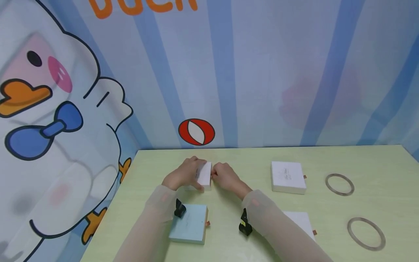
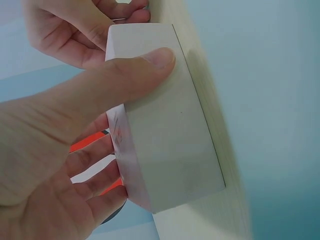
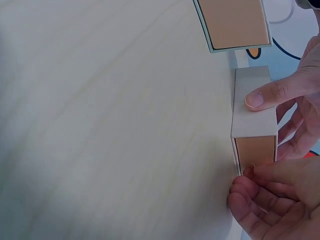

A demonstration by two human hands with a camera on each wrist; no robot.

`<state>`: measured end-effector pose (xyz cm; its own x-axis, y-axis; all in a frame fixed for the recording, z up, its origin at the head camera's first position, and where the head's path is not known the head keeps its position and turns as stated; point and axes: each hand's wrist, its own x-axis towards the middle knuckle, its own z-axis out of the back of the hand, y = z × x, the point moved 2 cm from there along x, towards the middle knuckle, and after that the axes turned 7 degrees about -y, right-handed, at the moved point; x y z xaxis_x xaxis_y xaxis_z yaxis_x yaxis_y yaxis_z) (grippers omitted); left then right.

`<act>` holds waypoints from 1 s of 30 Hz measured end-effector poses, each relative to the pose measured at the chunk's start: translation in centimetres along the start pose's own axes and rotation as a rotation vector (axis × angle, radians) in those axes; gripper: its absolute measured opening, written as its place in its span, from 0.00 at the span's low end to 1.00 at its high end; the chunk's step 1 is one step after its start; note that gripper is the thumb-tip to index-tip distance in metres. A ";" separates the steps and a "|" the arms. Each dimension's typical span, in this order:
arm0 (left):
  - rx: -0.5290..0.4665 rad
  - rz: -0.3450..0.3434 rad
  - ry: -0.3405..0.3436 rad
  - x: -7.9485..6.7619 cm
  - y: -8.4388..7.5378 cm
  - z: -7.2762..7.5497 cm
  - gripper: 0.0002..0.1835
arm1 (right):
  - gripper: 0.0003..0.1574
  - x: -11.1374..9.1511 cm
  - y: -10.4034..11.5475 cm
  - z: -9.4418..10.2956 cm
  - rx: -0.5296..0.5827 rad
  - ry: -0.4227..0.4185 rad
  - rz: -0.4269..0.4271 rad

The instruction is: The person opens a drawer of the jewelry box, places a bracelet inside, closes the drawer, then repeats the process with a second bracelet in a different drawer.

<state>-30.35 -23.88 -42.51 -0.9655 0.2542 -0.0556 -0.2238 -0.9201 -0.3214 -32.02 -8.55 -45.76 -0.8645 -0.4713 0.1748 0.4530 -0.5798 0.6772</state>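
Near the back edge of the table, my left hand [image 1: 184,174] grips a small white drawer box [image 1: 205,174]. In the left wrist view its thumb lies along the side of the box [image 2: 172,130], with the fingers at the printed top face. My right hand [image 1: 226,177] is at the right end of that box. In the right wrist view its thumb and fingertips pinch at the brown end of the drawer [image 3: 256,149]; the fingers hide any tab there. The sleeve [image 3: 314,5] shows only a little at the corner.
A light blue box [image 1: 189,223] with a small brown tab lies in front of my left hand. To the right are a white box [image 1: 288,177] and another white box [image 1: 299,221], partly behind my right sleeve. Farther right lie two grey rings, the back ring [image 1: 342,194] and the front ring [image 1: 360,219].
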 end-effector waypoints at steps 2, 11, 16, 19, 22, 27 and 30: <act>-0.003 0.002 -0.001 0.0 -0.1 0.1 0.48 | 0.16 0.0 0.1 0.2 0.008 0.007 -0.006; -0.002 0.014 0.004 0.0 0.0 0.0 0.48 | 0.18 -0.2 0.5 1.1 -0.009 0.045 -0.070; 0.017 0.016 0.011 0.0 0.0 -0.1 0.48 | 0.16 -0.3 0.6 1.8 -0.033 0.055 -0.083; 0.022 0.018 0.014 0.0 0.0 -0.1 0.48 | 0.13 -0.4 0.8 2.3 -0.047 0.065 -0.101; 0.026 0.022 0.014 0.0 0.0 -0.2 0.49 | 0.10 -0.4 1.1 2.9 -0.051 0.084 -0.124; 0.028 0.028 0.022 -0.1 0.1 -0.2 0.50 | 0.10 -0.7 1.7 4.1 -0.045 0.113 -0.128; 0.030 0.034 0.038 -0.2 0.0 -0.1 0.51 | 0.13 -0.8 1.7 4.8 -0.042 0.132 -0.111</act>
<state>-30.18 -23.85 -42.60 -0.9670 0.2336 -0.1017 -0.1957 -0.9366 -0.2907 -31.57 -6.00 -41.33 -0.8747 -0.4846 0.0030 0.3674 -0.6590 0.6563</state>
